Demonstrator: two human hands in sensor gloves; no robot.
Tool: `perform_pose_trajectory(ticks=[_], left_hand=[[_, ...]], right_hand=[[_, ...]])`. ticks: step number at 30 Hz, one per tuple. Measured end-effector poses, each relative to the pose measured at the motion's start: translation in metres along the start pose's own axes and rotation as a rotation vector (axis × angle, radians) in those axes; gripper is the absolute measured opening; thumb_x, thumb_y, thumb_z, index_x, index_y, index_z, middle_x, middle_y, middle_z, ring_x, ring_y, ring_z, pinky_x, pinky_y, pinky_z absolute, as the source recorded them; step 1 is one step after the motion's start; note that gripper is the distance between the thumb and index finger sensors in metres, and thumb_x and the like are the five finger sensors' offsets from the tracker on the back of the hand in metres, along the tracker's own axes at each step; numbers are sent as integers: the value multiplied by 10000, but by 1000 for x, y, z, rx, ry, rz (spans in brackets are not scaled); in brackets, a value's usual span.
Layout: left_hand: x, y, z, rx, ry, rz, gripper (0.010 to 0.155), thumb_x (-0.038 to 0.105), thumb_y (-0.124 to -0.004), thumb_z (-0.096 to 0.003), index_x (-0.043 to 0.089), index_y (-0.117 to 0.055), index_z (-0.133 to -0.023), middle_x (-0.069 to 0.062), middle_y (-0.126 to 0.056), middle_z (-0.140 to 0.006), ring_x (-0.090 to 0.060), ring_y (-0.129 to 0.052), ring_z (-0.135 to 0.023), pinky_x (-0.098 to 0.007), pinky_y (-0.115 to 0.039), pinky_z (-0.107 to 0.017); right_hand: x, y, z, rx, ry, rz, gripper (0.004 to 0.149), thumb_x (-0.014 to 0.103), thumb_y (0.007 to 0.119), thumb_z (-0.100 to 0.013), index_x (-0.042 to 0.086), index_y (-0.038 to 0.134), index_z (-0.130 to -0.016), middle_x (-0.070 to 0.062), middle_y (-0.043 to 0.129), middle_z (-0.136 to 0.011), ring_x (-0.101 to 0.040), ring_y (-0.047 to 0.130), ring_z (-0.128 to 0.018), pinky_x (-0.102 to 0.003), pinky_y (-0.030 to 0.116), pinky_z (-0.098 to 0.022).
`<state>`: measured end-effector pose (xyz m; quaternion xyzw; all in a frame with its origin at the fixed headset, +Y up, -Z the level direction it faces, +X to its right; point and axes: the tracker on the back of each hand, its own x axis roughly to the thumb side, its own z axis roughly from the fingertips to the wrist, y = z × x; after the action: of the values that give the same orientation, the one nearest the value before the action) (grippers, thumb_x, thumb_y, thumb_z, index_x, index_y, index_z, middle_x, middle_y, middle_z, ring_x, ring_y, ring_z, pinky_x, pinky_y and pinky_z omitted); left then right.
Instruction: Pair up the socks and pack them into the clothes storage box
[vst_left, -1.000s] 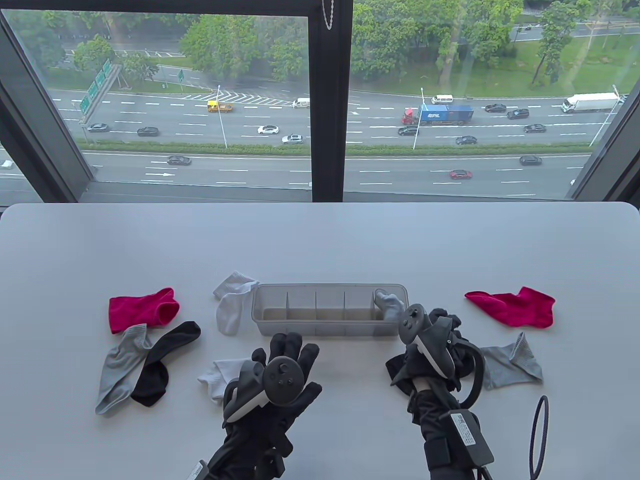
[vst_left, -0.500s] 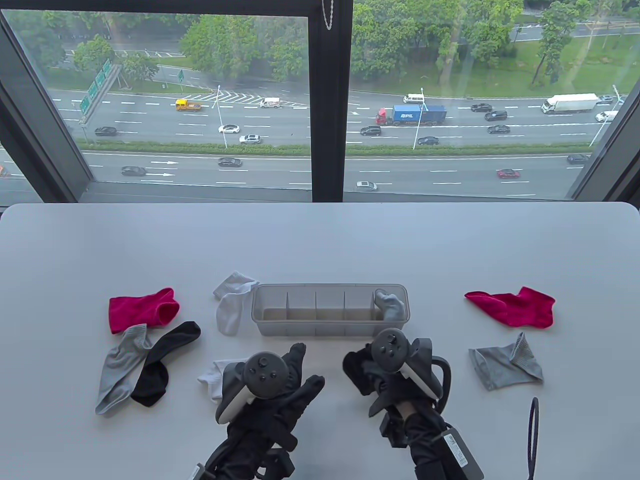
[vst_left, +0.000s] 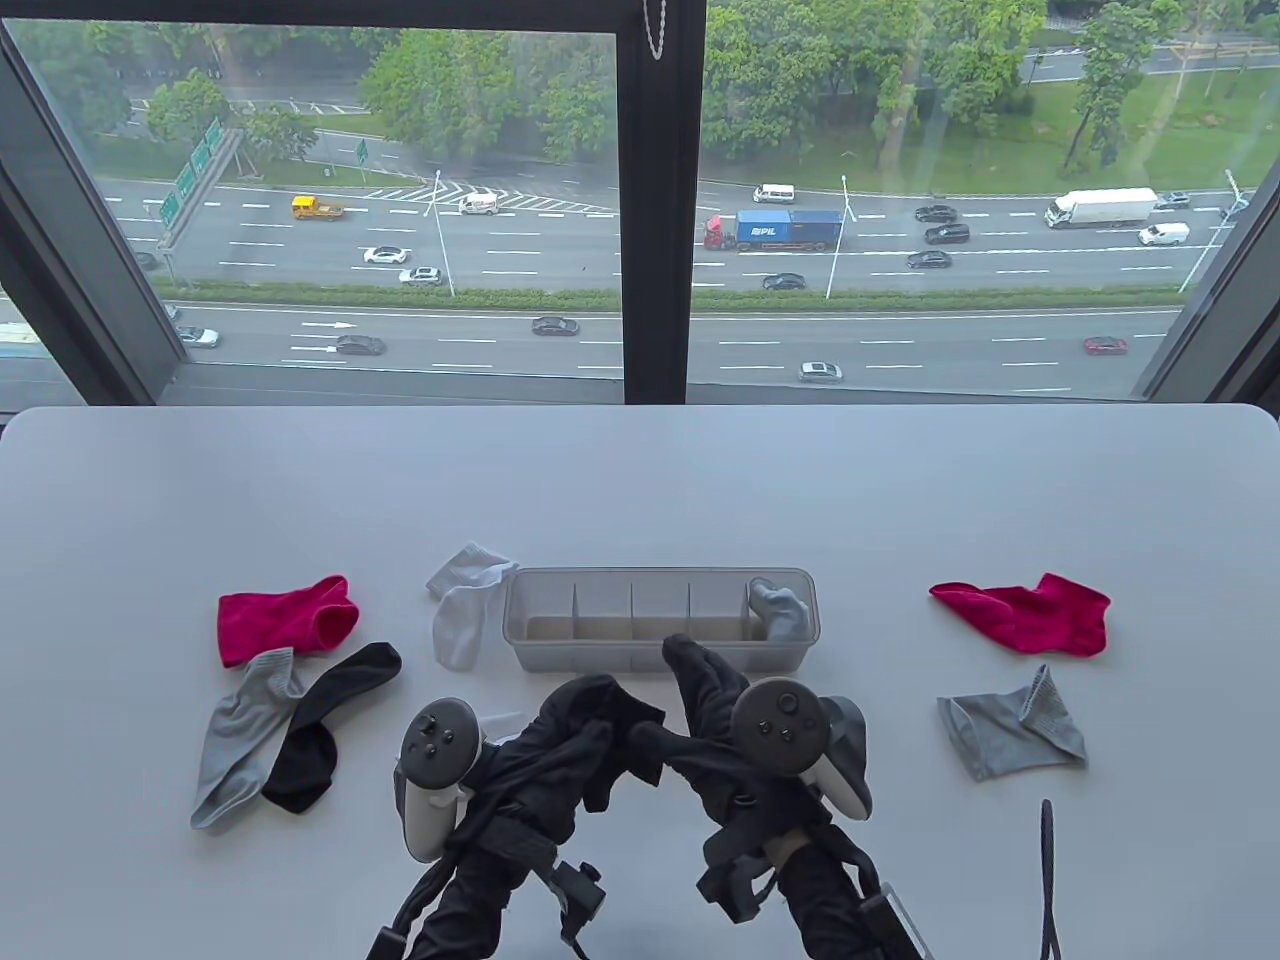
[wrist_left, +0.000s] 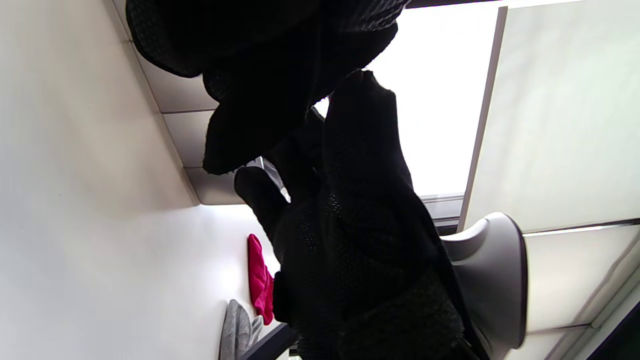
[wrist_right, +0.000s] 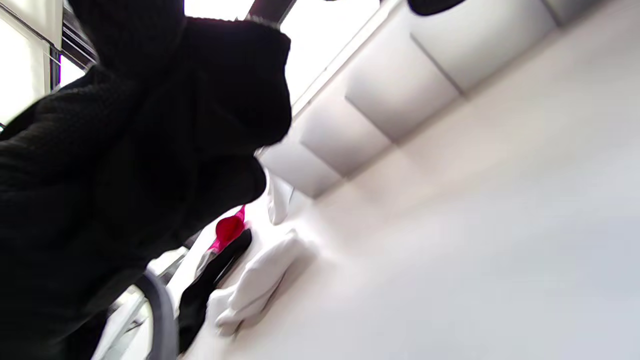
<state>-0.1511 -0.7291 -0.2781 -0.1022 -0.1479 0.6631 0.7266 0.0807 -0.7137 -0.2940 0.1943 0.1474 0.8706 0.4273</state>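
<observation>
**Socks: one pair packed, black pair in hand**

Socks are mostly unpacked on the white bench (vst_left: 640, 480). The translucent grey plastic storage box with dividers (vst_left: 560, 655) holds one rolled grey sock bundle (vst_left: 780, 608) in its rightmost compartment; the other compartments look empty to me. I judge the task about one quarter done, not more.

Left to pair, as I see it: a magenta sock on the left (vst_left: 285, 618) and a magenta sock on the right (vst_left: 1025, 612), well apart; a flat grey sock on the left (vst_left: 235, 740) partly over a loose black sock (vst_left: 325, 722), and a grey sock on the right (vst_left: 1010, 735); a white sock (vst_left: 462, 610) touching the left end of the box, and a second white sock (vst_left: 540, 545) that shows plainly only in the right wrist view, on the bench below my hands.

Now I hold a black sock (vst_left: 590, 725) above the bench, just in front of the box. My left hand (vst_left: 545, 775) grips its lower part with curled fingers, and my right hand (vst_left: 725, 735) seems to pinch its other end, though black glove on black cloth makes the edges hard to separate. Both wrist views are mostly dark with glove and fabric, so they do not help much. This sock should match the loose black one on the left, I think.
</observation>
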Motion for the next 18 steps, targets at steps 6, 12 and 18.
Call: perform_pose_trajectory(ticks=[6, 12, 18], left_hand=[[10, 1, 5, 98, 21, -159, 510, 187, -709, -559, 187, -572, -1051, -197, -800, -982, -429, -933, -782, -603, -762, -621], [7, 19, 8, 241, 255, -649, 432, 294, -798, -520, 139, -734, -918, -159, -936, -736, -348, -998, -573, -583, -804, -519], [13, 16, 7, 98, 91, -669, 680, 260, -731, -555, 197, -373, -1129, -212, -388, -1188, -488, -481, -1088, -713, -461, -743]], right_hand=[[-6, -3, -1, -153, 91, -151, 407, 365, 725, -597, 182, 631, -948, -201, 681, -1094, -465, 660, -995, -580, 632, -725], [-17, -32, 18, -465, 137, -245, 408, 345, 690, -612, 225, 543, -973, -38, 829, -853, -165, 884, -741, -418, 748, -673], [-10, -42, 21, -446, 61, -252, 410, 364, 724, -620, 330, 598, -1008, -39, 839, -827, -188, 878, -721, -480, 721, -681]])
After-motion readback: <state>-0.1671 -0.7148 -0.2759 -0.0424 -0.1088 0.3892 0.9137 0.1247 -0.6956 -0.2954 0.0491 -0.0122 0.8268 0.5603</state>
